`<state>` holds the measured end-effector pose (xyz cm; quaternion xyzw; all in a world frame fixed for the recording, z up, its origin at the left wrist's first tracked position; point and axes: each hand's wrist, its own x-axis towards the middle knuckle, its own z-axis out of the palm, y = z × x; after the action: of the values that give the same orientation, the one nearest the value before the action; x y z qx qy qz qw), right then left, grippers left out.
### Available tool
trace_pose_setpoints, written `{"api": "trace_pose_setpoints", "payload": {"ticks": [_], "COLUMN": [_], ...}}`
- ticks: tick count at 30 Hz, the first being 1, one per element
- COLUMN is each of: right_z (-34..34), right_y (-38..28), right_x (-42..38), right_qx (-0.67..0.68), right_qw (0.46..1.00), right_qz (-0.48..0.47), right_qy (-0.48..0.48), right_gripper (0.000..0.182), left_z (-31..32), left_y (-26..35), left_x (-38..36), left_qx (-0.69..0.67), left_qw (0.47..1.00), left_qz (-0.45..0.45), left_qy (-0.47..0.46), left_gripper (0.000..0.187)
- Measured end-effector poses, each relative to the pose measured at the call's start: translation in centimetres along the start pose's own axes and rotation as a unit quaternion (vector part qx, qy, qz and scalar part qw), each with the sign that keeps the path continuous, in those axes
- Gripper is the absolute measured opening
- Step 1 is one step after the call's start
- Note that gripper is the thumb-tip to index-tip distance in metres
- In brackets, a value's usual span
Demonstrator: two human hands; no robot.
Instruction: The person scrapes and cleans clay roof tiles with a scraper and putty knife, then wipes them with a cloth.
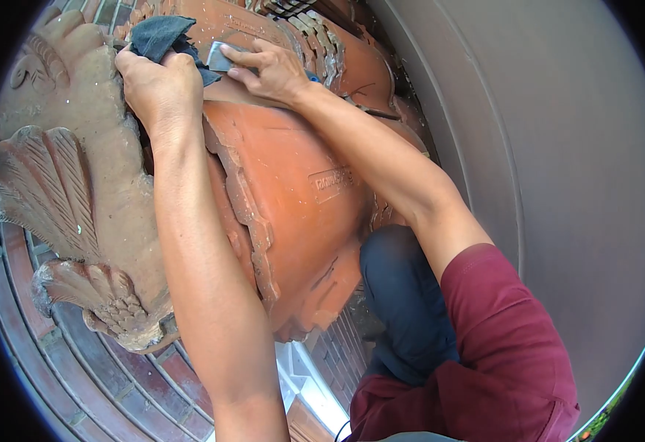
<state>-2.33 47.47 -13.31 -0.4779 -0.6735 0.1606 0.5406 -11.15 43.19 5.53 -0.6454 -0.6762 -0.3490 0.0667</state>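
Note:
My left hand (162, 85) is closed around a dark grey cloth (162, 35), which bunches above the fist and hangs toward the right. Close beside it, my right hand (274, 70) grips a scraper with a flat grey blade (220, 57). A bit of blue showing behind that hand may be its handle. Both hands are over the far end of a stack of orange clay roof tiles. The nearest tile (293, 155) lies below my right forearm, stamped with raised lettering and chipped along its left edge. Fingers partly hide the scraper.
Left of the tiles stands a weathered clay ornament (109, 169) with feather-like relief. More tiles (326, 48) are stacked at the back. A smooth grey-brown wall (580, 147) rises along the right. Brick paving (64, 353) shows at lower left, and my bent knee (403, 287) touches near the stack.

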Motion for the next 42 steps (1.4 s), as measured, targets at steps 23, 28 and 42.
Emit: {"api": "trace_pose_setpoints", "payload": {"ticks": [23,28,42], "right_z": [-2.7,-0.3,-0.6], "right_y": [-1.2,-0.2,-0.8], "right_x": [8.3,16.1,14.7], "right_qx": [0.004,-0.068,-0.087], "right_qw": [0.977,0.96,0.956], "right_qz": [0.078,0.132,0.128], "right_qy": [-0.201,-0.236,-0.249], "right_gripper": [0.044,0.04,0.045], "left_z": [-0.7,-0.8,-0.9], "left_y": [2.7,2.9,3.0], "left_x": [-1.6,-1.4,-1.5], "left_qx": [0.141,0.132,0.123], "left_qw": [0.944,0.944,0.943], "left_qz": [-0.026,-0.03,-0.038], "left_qy": [-0.296,-0.299,-0.307], "left_gripper": [0.028,0.028,0.025]}}
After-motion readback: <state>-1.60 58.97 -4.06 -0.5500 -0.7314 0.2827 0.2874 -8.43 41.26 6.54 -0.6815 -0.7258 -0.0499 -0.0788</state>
